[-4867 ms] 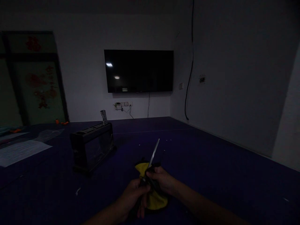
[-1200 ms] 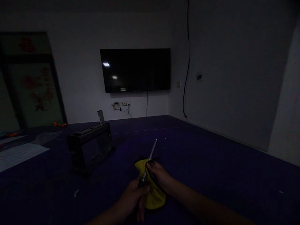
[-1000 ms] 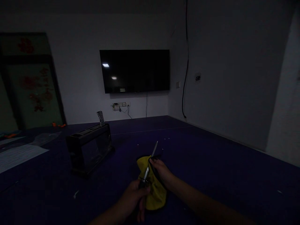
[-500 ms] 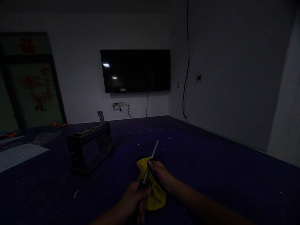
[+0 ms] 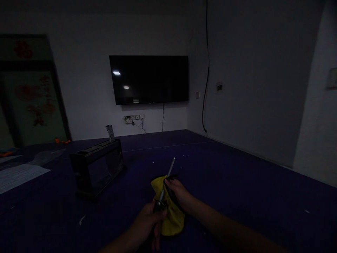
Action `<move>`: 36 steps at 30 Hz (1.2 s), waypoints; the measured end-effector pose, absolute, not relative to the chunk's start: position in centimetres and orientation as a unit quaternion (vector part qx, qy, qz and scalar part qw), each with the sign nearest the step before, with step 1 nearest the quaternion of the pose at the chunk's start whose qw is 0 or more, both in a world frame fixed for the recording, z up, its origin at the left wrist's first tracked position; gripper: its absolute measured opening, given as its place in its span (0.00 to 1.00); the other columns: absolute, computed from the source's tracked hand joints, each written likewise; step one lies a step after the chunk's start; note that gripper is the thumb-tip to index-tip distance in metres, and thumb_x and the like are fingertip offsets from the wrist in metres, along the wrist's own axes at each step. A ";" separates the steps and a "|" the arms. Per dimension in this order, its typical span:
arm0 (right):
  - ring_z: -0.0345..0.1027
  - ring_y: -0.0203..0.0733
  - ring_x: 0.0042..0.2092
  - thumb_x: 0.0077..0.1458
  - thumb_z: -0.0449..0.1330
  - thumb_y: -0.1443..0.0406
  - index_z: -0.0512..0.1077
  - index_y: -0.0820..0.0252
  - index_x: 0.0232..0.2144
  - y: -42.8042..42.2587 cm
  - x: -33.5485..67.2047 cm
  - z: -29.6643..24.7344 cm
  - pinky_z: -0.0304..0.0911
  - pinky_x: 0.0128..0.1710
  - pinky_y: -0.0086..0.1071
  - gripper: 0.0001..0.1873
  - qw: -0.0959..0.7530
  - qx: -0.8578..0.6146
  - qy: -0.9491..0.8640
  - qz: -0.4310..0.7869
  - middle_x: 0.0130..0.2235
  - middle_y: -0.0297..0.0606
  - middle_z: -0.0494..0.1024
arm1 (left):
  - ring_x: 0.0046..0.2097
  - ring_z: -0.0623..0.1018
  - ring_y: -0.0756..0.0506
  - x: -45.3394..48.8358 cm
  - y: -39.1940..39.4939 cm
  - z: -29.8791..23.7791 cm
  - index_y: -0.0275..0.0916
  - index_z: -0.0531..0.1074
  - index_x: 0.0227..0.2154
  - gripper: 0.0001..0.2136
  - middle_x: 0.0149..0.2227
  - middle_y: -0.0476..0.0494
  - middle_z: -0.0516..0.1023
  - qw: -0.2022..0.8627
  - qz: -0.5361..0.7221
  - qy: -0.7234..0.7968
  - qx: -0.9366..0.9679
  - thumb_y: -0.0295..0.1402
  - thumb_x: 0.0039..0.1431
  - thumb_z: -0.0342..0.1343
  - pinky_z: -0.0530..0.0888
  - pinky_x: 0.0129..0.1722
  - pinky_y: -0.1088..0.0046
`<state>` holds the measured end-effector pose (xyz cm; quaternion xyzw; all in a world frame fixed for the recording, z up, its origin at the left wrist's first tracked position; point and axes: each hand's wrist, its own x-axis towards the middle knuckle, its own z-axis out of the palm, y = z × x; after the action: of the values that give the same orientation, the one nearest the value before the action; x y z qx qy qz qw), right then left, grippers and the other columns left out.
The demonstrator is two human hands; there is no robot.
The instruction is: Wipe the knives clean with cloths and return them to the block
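Note:
The room is dim. My left hand point(image 5: 149, 221) is closed round the handle of a slim knife point(image 5: 170, 167), whose blade points up and away. My right hand point(image 5: 177, 195) pinches a yellow cloth point(image 5: 170, 217) against the lower part of the blade. The cloth hangs down between both hands. Both hands are low in the middle of the view, above a dark purple surface point(image 5: 237, 182).
A dark knife block point(image 5: 96, 168) with one handle sticking out of its top stands to the left. Papers point(image 5: 18, 174) lie at far left. A black TV point(image 5: 149, 79) hangs on the white back wall, with a cable point(image 5: 205, 70) on the right wall.
My right hand with the cloth has slid along the blade, up towards the tip and a little back. The knife stays in my left hand. The view drifted slightly to the right.

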<state>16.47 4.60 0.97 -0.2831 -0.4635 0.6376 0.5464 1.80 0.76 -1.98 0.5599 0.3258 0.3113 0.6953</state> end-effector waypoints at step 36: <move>0.71 0.44 0.29 0.40 0.65 0.50 0.72 0.64 0.32 4.1 16.6 1.3 0.63 0.33 0.36 0.24 0.554 -0.298 -0.444 0.638 0.28 0.39 0.77 | 0.14 0.65 0.53 1.7 -0.4 -1.1 0.33 0.68 0.26 0.20 0.11 0.54 0.64 0.637 0.359 0.356 0.581 0.49 0.41 0.59 0.61 0.17 0.79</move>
<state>16.61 4.07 1.30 -0.2983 -0.4442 0.6382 0.5536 1.68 -0.43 -1.06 0.5811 0.3562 0.3592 0.6375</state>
